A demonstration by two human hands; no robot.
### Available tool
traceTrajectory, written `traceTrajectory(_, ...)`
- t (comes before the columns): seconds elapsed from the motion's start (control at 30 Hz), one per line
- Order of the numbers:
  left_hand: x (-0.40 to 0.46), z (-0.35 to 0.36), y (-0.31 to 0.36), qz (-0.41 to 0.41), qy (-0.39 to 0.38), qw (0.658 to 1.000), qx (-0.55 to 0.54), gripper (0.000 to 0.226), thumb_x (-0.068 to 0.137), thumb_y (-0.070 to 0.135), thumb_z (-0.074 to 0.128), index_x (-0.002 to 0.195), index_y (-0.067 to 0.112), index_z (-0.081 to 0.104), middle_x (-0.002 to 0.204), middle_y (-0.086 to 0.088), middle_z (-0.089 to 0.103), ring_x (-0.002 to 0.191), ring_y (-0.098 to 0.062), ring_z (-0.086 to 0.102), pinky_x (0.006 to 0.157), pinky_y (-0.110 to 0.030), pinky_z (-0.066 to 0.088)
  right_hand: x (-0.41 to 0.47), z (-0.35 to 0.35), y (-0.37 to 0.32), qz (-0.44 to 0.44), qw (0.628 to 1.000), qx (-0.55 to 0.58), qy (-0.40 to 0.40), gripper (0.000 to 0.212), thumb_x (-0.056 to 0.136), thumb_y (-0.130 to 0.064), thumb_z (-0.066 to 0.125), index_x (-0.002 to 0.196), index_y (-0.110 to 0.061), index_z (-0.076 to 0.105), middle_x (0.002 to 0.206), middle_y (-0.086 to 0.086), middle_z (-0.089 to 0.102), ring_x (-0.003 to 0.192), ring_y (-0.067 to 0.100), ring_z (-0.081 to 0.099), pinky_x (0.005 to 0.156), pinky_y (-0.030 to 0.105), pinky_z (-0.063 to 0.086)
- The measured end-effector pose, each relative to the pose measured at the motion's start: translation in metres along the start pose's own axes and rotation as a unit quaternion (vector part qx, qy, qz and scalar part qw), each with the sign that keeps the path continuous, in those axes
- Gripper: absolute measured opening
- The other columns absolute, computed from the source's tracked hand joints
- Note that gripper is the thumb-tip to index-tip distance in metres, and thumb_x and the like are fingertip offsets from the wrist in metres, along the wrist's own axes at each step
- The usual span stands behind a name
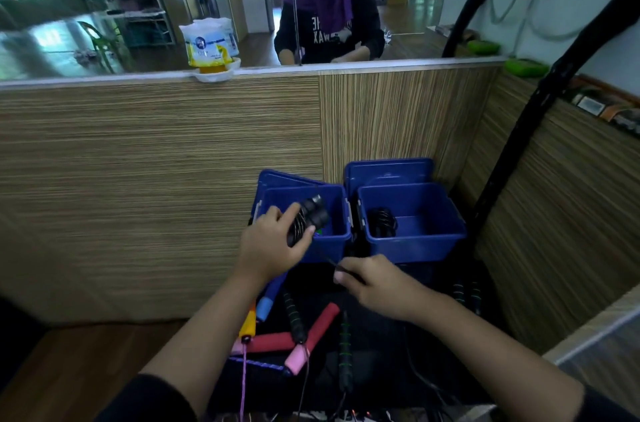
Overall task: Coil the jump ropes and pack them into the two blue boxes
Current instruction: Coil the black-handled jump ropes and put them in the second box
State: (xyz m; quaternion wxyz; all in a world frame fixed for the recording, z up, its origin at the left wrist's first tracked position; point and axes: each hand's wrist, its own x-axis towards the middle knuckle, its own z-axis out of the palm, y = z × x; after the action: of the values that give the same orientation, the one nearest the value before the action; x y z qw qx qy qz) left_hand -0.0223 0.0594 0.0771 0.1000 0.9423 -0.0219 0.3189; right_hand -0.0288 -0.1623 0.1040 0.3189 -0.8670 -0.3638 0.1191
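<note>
Two open blue boxes stand side by side against the wooden wall. My left hand (273,248) grips a black jump rope (310,217), its handles bundled with cord wound around them, over the left blue box (332,241). A thin black cord runs from that bundle down to my right hand (370,279), which pinches its end in front of the boxes. The right blue box (415,245) holds one coiled black rope (381,222) at its left side.
Loose ropes lie on a dark mat in front of me: red foam handles (322,321), a pink handle (296,359), a blue handle (268,304), a yellow handle (248,326), black-and-green handles (345,338). Blue lids (388,172) lean behind the boxes. A mirror tops the wall.
</note>
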Motion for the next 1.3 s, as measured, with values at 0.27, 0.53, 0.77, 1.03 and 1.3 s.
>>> traceTrajectory(0.27,-0.048,0.006,0.021,0.196,-0.125,0.957,-0.171,0.053,0.099,0.043,0.038,0.134,0.005,0.046,0.099,-0.009,0.061,0.085,-0.024,0.061,0.069,-0.037,0.052,0.014,-0.051,0.016,-0.053,0.999,-0.008,0.0,0.012,0.093,-0.022,0.057,0.095,-0.016,0.067,0.089,-0.006,0.067,0.084,0.003,0.059,0.077,0.018,0.045)
traceTrajectory(0.53,-0.047,-0.025,0.05,0.183,-0.135,0.933,-0.28,0.054,0.097,0.044,0.042,0.147,0.026,0.031,0.108,-0.006,0.055,0.093,-0.019,0.057,0.076,-0.038,0.049,0.021,-0.06,0.031,0.018,0.954,0.299,-0.018,0.027,0.073,-0.022,0.074,0.095,-0.007,0.075,0.093,0.005,0.073,0.093,0.012,0.067,0.081,0.019,0.051)
traceTrajectory(0.77,-0.033,-0.03,0.05,0.104,-0.05,0.952,-0.285,0.051,0.088,0.05,0.06,0.131,0.023,0.054,0.105,0.002,0.06,0.092,-0.009,0.06,0.074,-0.031,0.052,0.029,-0.023,0.045,0.133,0.838,0.529,0.021,0.017,0.093,-0.011,0.052,0.091,-0.003,0.067,0.075,0.011,0.067,0.069,0.02,0.062,0.069,0.032,0.05)
traceTrajectory(1.03,0.0,-0.02,0.02,-0.147,0.068,0.97,-0.182,0.054,0.084,0.062,0.046,0.125,0.027,0.055,0.096,0.001,0.059,0.081,-0.013,0.058,0.067,-0.024,0.047,0.003,0.04,0.018,0.154,0.897,0.413,-0.045,0.021,0.099,-0.025,0.045,0.09,-0.01,0.056,0.058,0.002,0.048,0.044,0.014,0.052,0.052,0.027,0.05)
traceTrajectory(1.3,-0.052,0.016,-0.008,0.017,-0.081,0.996,-0.023,0.058,0.088,0.065,0.042,0.126,0.025,0.061,0.083,-0.002,0.056,0.064,-0.023,0.061,0.048,-0.03,0.049,0.004,-0.001,-0.006,-0.016,0.994,-0.107,-0.025,0.017,0.094,-0.027,0.049,0.099,-0.018,0.062,0.099,0.008,0.068,0.096,0.027,0.061,0.078,0.034,0.048)
